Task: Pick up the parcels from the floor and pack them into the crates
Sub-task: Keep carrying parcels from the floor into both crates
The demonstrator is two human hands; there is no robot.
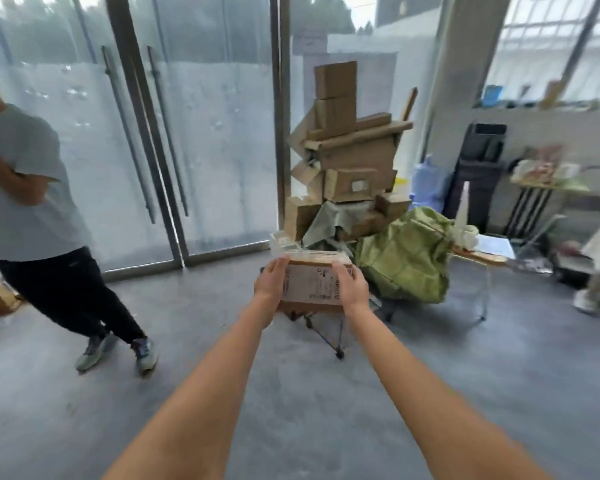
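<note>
holding a cardboard parcel (310,284) out front at 12 o'clock, both arms stretched: left hand (270,281) gripping its 9 o'clock edge, right hand (350,286) gripping the 3 o'clock edge, fingers curled over the top face with the shipping label (312,284). parcel looks stiff, boxy and probably light; side edges give the safest hold. no crate clearly visible. beyond at 12-1 o'clock, tilted box stack (350,161), green sack (406,254); a bystander (32,202) at 9 o'clock
</note>
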